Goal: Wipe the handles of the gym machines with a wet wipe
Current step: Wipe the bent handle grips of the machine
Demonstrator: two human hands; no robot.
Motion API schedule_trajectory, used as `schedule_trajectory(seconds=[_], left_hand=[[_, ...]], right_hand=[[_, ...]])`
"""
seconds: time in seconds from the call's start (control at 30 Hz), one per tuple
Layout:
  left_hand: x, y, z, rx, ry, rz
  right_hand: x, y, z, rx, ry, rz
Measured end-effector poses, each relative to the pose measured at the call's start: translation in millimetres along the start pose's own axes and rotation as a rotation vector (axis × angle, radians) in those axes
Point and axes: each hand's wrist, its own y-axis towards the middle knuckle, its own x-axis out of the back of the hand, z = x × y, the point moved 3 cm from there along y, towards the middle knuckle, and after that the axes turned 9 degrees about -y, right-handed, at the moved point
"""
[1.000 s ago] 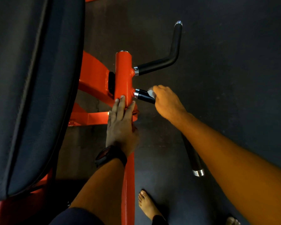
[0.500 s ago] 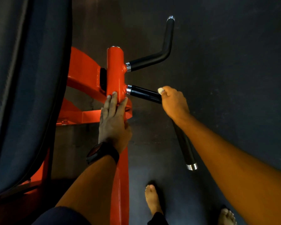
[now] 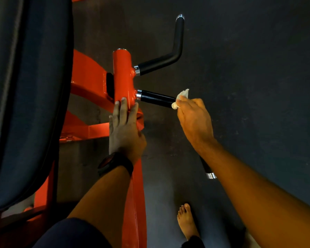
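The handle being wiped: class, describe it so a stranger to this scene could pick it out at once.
Find the orange post beside the dark pad. Two black handles stick out from it. Yours is the lower handle, where the right hand holds a white wipe; the upper handle is bare.

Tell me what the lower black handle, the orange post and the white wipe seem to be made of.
Lower black handle: likely a rubber or plastic sleeve, semi-glossy, with a streak of reflected light. Orange post: apparently metal tube under glossy paint, given its sharp highlights. White wipe, pinched by the right hand: thin soft paper or cloth, matte and crumpled.
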Motion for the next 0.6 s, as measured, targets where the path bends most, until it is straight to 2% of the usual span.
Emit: schedule_trajectory(seconds=[0.13,0.23,0.37,0.5,0.6], left_hand=[[-3.0,-0.9,-0.2,-0.042,0.061,0.008],[-5.2,-1.4,-1.6,-0.052,0.102,0.026],[-6.7,-1.3,-4.2,-0.136,0.133,0.062],[-9.4,1.1,-5.0,-0.268,0.143,0.076],[-10.7,0.9,-2.7,-0.38,0.162,0.076]], right_hand=[[-4.3,-28.2,-13.0,0.06,-0.176,0.151],[-1.9,-9.1,-6.8,0.025,-0.066,0.123],[4.3,-4.8,-3.9,0.086,-0.075,0.044],[11.7,-40.5,-19.7,-0.136,-0.135,0.02],[3.5,-19.4,-8.4,-0.106,-0.099,0.026]])
